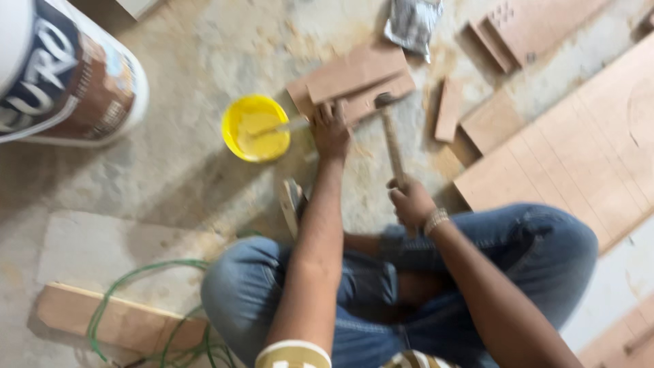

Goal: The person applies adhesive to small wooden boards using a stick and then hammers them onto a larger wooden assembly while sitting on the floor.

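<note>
Far left, a big white bucket (65,75) stood on the dusty floor (184,163), and below it a pale board (116,320) lay with a loop of green cable (136,272) draped across it. Moving in, a small yellow tub (255,128) sat on the floor with a stick resting in it, just beside the work. And there was the left hand (331,131), arm stretched straight out from the crossed, denim-clad legs, fingers pressed down on the near edge of the stacked wooden pieces (354,82); that grip looked closed onto the wood, pinning it rather than lifting it, though blur hid the fingertips. The pieces lay flat, their long axis running up and to the right, directly ahead of the person and beyond both hands. Next over, the hammer (392,136): its handle ran almost straight away from the body, head at the far end touching or just above the right part of the stack, close beside the left hand. The right hand (411,201) had its grip wrapped tight round the handle's near end, a bracelet on the wrist. So the left hand was the nearer one to the wood, right on it, while the right stayed back, well short of it, reaching it only through the hammer's length. Further right, loose offcuts (449,109) and a wide wooden panel (586,150) lay on the floor, with a crumpled grey bag (412,20) up top.
</note>
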